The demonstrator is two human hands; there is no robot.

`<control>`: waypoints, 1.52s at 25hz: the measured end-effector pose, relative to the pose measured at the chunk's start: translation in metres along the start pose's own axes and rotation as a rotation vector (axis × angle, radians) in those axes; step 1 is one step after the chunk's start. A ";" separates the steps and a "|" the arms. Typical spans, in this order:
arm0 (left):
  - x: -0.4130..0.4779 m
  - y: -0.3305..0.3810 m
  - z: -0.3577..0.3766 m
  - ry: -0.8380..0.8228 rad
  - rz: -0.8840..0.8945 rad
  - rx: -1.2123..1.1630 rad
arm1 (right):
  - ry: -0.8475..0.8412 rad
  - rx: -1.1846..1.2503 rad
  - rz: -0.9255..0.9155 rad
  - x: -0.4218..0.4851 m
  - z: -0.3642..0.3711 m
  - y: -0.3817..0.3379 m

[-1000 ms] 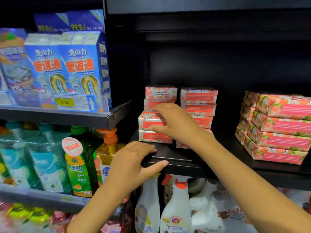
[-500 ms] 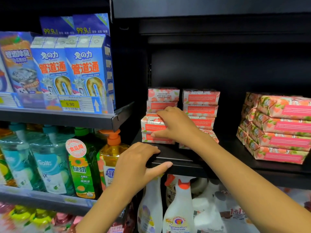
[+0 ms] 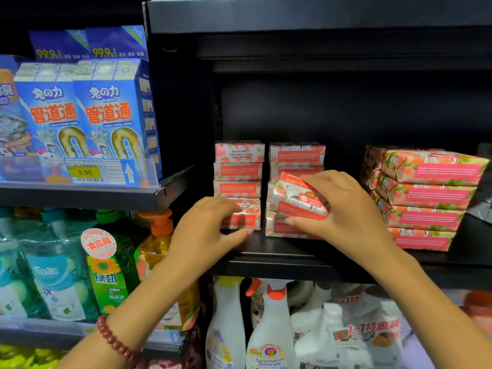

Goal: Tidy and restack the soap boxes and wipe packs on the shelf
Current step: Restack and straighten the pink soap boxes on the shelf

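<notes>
Currently judged about midway: found the left column of pink-and-white cardboard soap boxes [image 3: 238, 169] standing four high and square on the black metal shelf [image 3: 279, 262], left hand [image 3: 210, 230] curled round its bottom box [image 3: 249, 218]. Noted the right hand [image 3: 343, 209] pinching one tilted soap box [image 3: 298, 201] just before the right column [image 3: 296, 154], not yet laid flat. Outstanding: seating that box and squaring the staggered pink floral plastic wipe packs [image 3: 426, 198] well to the right.

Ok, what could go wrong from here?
1. The right hand holds a tilted soap box in front of the right stack; pushing it in crooked could knock the boxes above.
2. The left hand touches the bottom box of the left stack; tugging it might topple the three above.
</notes>
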State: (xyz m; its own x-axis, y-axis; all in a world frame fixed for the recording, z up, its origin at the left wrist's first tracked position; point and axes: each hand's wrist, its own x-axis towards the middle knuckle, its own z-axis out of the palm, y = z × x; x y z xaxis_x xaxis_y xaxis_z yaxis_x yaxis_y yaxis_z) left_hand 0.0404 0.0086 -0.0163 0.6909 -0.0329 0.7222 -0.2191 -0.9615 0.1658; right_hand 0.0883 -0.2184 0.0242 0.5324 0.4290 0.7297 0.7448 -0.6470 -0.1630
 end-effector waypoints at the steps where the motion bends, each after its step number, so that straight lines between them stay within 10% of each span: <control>1: 0.011 -0.002 0.002 -0.028 -0.007 0.029 | -0.003 -0.005 0.030 -0.009 -0.004 0.005; 14: 0.028 -0.015 0.015 -0.296 -0.123 0.019 | 0.001 0.038 0.087 -0.045 -0.015 0.032; 38: -0.001 0.018 -0.032 0.037 -0.044 -0.098 | -0.107 -0.036 -0.098 0.010 0.031 0.025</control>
State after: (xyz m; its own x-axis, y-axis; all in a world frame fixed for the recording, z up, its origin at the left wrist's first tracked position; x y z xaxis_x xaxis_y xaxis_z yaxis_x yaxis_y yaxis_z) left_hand 0.0138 -0.0002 0.0071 0.6758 0.0204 0.7368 -0.2565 -0.9306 0.2610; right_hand 0.1246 -0.2106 0.0071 0.4992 0.5547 0.6657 0.7813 -0.6203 -0.0691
